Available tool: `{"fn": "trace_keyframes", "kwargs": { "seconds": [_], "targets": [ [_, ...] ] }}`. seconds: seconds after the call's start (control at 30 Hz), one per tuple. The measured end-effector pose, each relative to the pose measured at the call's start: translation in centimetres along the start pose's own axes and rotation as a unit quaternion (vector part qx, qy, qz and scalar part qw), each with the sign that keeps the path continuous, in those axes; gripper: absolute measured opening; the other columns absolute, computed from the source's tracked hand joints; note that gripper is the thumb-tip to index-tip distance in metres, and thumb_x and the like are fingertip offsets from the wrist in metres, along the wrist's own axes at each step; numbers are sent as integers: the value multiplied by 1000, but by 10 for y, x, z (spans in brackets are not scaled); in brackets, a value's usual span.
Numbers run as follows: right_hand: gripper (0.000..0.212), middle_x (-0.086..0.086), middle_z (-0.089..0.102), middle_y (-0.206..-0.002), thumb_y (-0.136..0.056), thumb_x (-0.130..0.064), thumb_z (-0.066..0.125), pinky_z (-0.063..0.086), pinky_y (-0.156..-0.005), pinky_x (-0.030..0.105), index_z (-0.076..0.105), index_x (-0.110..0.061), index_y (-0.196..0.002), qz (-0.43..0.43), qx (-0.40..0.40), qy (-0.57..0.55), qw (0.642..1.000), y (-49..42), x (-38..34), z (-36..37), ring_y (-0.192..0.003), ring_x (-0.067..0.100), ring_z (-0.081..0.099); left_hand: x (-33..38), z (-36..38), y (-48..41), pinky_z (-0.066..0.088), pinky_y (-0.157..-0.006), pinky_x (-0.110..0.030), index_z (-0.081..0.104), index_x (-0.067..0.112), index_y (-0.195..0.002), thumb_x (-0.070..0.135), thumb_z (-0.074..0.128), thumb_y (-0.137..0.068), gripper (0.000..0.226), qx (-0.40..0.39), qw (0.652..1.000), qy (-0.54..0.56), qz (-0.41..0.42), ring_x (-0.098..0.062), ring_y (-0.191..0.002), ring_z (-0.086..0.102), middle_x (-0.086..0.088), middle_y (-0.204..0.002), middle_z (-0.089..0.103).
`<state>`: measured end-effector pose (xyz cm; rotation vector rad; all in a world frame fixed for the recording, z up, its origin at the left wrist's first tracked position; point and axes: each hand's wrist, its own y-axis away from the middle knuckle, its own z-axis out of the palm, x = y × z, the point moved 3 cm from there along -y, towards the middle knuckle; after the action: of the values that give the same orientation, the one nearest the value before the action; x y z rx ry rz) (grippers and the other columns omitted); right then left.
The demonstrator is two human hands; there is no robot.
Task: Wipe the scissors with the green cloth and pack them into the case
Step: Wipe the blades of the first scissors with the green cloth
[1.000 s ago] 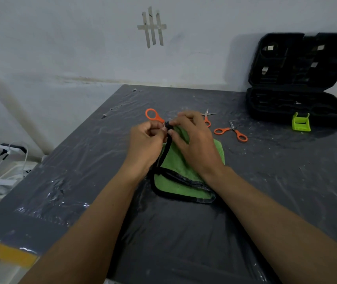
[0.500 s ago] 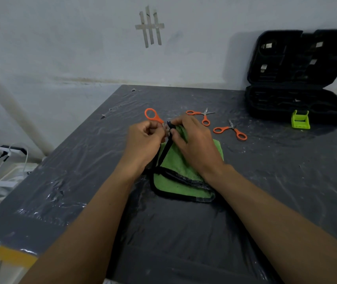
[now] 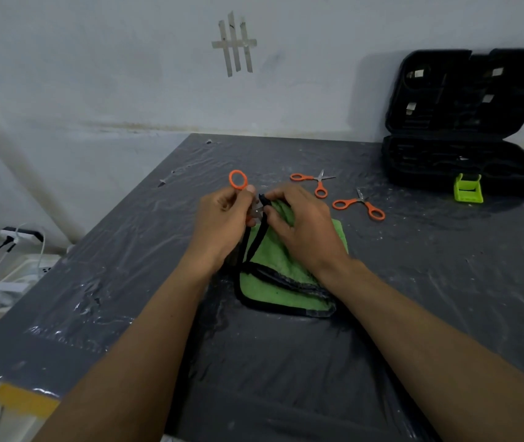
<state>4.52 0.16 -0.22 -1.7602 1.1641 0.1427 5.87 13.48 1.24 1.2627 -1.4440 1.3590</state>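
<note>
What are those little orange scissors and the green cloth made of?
The small orange-handled scissors look like shiny steel blades with smooth, probably plastic, handles. The green cloth with black edging looks like soft fuzzy fabric, perhaps microfibre.

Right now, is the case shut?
No: the black case is open, with its lid tilted back and the moulded inside exposed.

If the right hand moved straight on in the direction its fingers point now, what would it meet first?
Probably the scissors held by the left hand, just ahead of the right hand, which pinches the green cloth; depth is unclear.
</note>
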Motion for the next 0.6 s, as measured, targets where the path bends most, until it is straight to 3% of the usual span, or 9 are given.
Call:
{"fn": "trace_keyframes", "kwargs": {
  "seconds": [0.13,0.27,0.4,0.6],
  "targets": [
    [14,4,66,-97,-85,-8,66,38,-76,7,66,-8,-99,22,15,-21,999,-1,1,-2,-86,3,53,-2,-1,-1,39,-46,-7,63,-11,-85,20,52,-96,35,-18,999,-27,22,-12,-61,57,-12,-69,58],
    [14,4,68,-96,-85,-7,67,40,-77,6,66,-7,-98,20,20,-35,999,-1,-1,-4,-86,1,54,-4,-2,-4,40,-48,-9,61,-3,-82,24,49,-98,33,-45,997,-56,32,-3,-55,58,-7,-69,62],
    [14,5,68,-95,-84,-6,67,39,-78,5,67,-5,-98,16,23,-41,999,-1,-2,-5,-86,-2,52,-10,0,-8,39,-51,-18,57,-5,-80,26,45,-99,38,-52,993,-97,48,-5,-48,52,-10,-63,60],
    [15,4,69,-97,-85,-7,67,38,-78,2,68,-6,-100,39,34,-28,998,-1,1,-4,-86,0,54,-7,1,-5,35,-45,-8,59,0,-82,22,45,-99,31,-43,988,-124,75,3,-42,51,-3,-60,55]
  ]
}}
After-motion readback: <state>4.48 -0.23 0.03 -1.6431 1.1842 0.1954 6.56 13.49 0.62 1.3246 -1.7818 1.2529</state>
